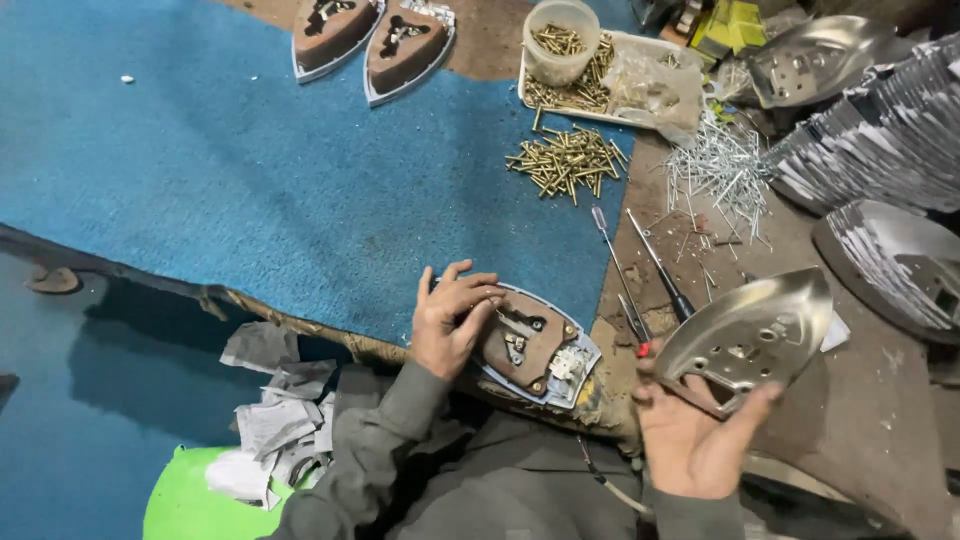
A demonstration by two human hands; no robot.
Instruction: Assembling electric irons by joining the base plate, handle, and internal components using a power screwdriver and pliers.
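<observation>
Right hand holds metal plate, tip up-right

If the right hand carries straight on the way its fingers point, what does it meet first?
The right hand points up-right under its shiny metal cover plate. Beyond that, probably the stack of metal plates, though depth is unclear.

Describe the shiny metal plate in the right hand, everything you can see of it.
The metal plate is a bright, polished iron-shaped cover, pointed at the end away from the person and wide near the palm. Its hollow side faces up, with several small holes and a cut-out near the wide end. It looks like thin pressed steel, clean and unbent. The right hand holds it from below, tilted, above the brown bench, touching nothing else.
</observation>
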